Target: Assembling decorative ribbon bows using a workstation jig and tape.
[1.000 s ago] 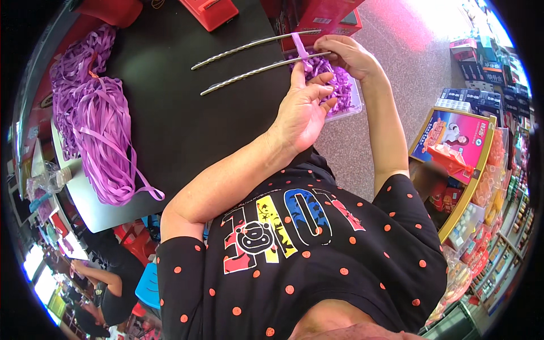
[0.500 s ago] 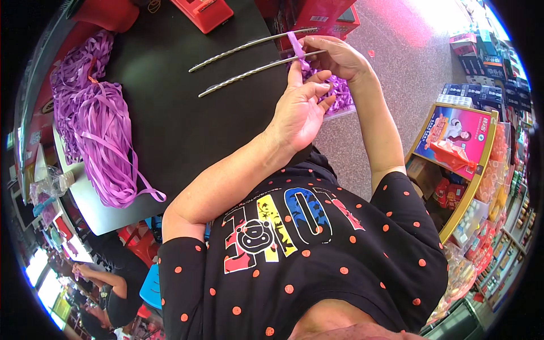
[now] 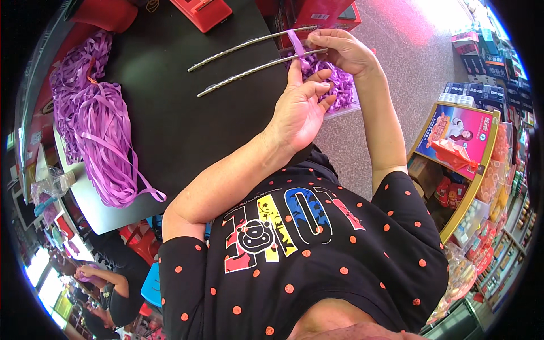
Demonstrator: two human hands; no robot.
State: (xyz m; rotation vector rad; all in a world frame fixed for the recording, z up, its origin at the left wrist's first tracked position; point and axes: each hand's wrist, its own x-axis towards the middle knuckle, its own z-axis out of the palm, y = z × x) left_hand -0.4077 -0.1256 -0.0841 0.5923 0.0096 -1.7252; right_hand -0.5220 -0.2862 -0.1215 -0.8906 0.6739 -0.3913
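Purple ribbon strip [image 3: 295, 43] sits across your two metal rods, out past the bench's right edge. Its long axis runs crosswise to the rods, slanting a bit: one end up at the far rod [image 3: 249, 43], the other down and slightly right at the near rod [image 3: 243, 74]. Rods lie roughly parallel, spaced apart, twisted ends pointing left over the black bench [image 3: 170, 124], other ends pointing right and slightly up. Can't tell what supports them.

Your left grip [image 3: 300, 107] is slack: palm up, digits spread, one digit stretched up to the strip's lower end at the near rod. Your right grip [image 3: 347, 52] is bent into a pinch shape by the rods' right ends; can't tell if anything's between the fingertips.

Below your right grip: clear tub [image 3: 345, 112] with short purple ribbon pieces [image 3: 343, 88], partly behind your left digits. On the bench's left side: big purple ribbon bundle [image 3: 107, 141], long axis running away from you, one loose strand trailing right at its near end. Red box [image 3: 205, 16] at the bench's far side.
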